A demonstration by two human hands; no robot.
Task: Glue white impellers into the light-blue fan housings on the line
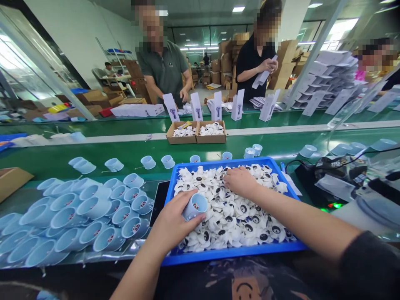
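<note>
My left hand [173, 223] is closed round a pale blue plastic cup [195, 207], its mouth facing me, held over the near left part of a blue tray [231, 252]. The tray is heaped with several small white parts with dark round centres [231, 221]. My right hand [239, 181] reaches into the far side of the heap, fingers curled down among the white parts; what they pinch is hidden.
A pile of several pale blue cups [84, 212] lies left of the tray, with more cups [148, 161] along the green conveyor belt [125, 152]. Two cardboard boxes of white parts [196, 132] sit further back. Black devices and cables [337, 175] are at right. Other people work across the belt.
</note>
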